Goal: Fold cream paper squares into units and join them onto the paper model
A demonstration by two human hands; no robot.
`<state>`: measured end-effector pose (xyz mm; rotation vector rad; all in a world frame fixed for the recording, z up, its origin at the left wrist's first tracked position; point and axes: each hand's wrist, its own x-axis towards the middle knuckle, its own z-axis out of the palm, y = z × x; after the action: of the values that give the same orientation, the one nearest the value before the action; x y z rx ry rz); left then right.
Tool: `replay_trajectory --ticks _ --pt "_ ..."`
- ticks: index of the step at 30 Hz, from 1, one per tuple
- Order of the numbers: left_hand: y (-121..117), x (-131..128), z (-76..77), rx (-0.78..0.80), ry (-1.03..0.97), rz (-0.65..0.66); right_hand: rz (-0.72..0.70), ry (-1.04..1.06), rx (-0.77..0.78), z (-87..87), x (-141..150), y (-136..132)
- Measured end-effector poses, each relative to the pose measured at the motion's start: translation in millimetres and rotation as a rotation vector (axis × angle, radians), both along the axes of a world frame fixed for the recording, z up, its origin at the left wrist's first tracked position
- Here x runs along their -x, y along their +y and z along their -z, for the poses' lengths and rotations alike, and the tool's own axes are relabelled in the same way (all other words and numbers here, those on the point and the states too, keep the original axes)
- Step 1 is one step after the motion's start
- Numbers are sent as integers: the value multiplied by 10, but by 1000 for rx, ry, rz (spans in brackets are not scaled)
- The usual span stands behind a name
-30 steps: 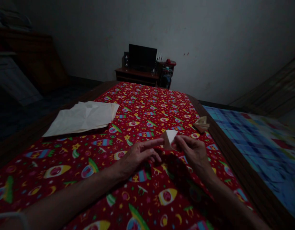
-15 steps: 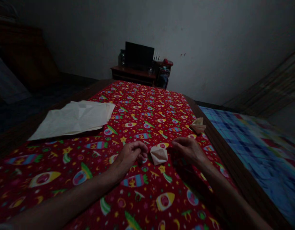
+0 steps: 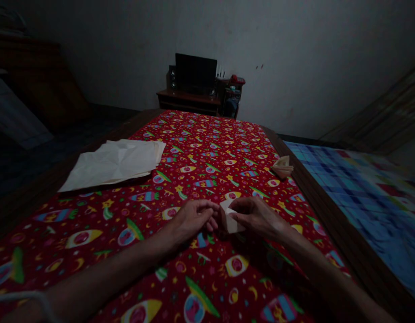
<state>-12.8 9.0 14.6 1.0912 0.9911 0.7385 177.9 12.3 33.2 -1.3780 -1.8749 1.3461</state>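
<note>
A small piece of folded pale paper (image 3: 230, 220) is pinched between the thumb and fingers of my right hand (image 3: 258, 216). Just to its left, my left hand (image 3: 198, 216) has its fingers loosely curled, the tips close to the paper's edge; whether they touch it I cannot tell. Another folded paper piece (image 3: 283, 168), fanned in layers, rests by the right edge of the red patterned cloth (image 3: 210, 179). On the left lies a stack of creased pale sheets (image 3: 116, 162).
The cloth covers a dark wooden table (image 3: 332, 202). Beyond it, a monitor (image 3: 196, 72) and a speaker (image 3: 173, 77) stand on a desk (image 3: 187, 101) against the wall. A blue checked surface (image 3: 328, 179) lies on the right, a wooden cabinet (image 3: 35, 85) at far left.
My right hand has moved left and taken hold of the folded paper, which lay between the hands. The paper now tilts in its fingers. My left hand has shifted slightly right.
</note>
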Motion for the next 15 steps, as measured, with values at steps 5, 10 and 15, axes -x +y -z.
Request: replay_trajectory --ticks 5,10,15 --pt "-72 34 15 17 -141 54 40 -125 -213 73 21 -84" --pt "-72 14 80 37 -243 39 -4 -178 -351 19 44 -176" --pt "-64 27 67 11 -340 84 110 -173 -359 -94 76 -190"
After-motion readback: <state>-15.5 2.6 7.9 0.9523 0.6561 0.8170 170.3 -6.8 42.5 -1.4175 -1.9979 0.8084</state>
